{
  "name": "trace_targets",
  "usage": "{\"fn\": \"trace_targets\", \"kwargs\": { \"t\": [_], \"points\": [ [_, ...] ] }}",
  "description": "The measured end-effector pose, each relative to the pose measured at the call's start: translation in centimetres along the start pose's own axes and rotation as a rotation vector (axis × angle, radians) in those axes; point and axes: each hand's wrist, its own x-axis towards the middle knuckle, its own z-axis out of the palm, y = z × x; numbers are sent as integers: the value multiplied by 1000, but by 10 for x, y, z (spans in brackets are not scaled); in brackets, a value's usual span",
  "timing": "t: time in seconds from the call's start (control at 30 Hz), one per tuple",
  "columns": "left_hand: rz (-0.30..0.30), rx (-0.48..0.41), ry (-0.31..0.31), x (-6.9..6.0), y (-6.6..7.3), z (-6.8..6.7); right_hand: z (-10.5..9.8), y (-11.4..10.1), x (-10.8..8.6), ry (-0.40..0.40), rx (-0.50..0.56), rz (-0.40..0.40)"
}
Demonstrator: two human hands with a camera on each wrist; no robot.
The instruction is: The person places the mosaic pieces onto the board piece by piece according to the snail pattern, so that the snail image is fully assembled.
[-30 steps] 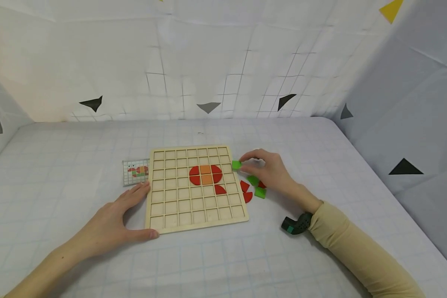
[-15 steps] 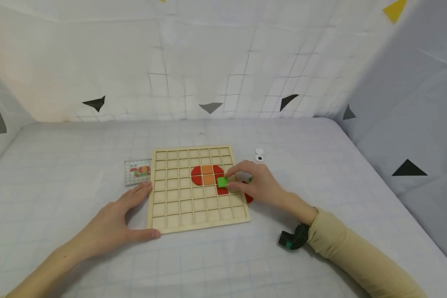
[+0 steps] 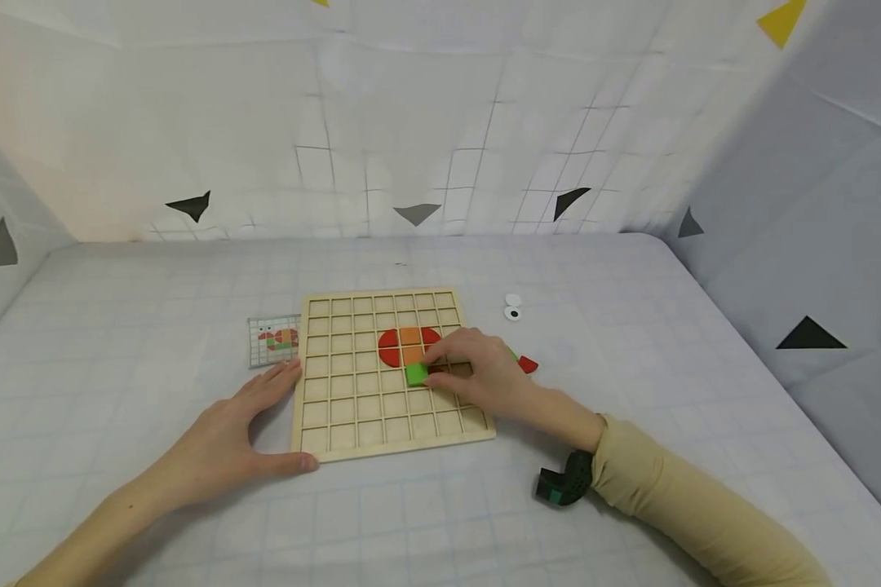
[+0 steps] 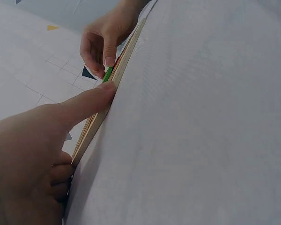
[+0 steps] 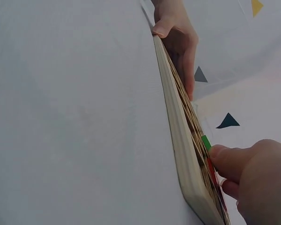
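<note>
Left hand (image 3: pixel 209 444), thumb and fingers spread wide, touches the left edge of the square pale wooden grid board (image 3: pixel 373 408) on the white tabletop (image 3: pixel 411 530). On my head feed, the right hand (image 3: pixel 488 375) pinches a green square tile (image 3: pixel 415 375) at the cell just nearer than the orange square tiles (image 3: pixel 412 355); I can't tell whether it is seated. Red quarter-round tiles (image 3: pixel 388 357) flank the orange. Two round white discs (image 3: pixel 512 313) lie beyond the board's right side.
</note>
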Motion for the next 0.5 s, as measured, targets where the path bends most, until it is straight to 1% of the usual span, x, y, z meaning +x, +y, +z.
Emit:
{"fn": "trace_targets", "kwargs": {
  "t": [0.17,0.5],
  "points": [
    [-4,6,1,-1,1,-1,2,0,-2,17,3,-24],
    [-1,3,-2,-1,2,-1,3,2,-5,23,-10,-42]
  ]
}}
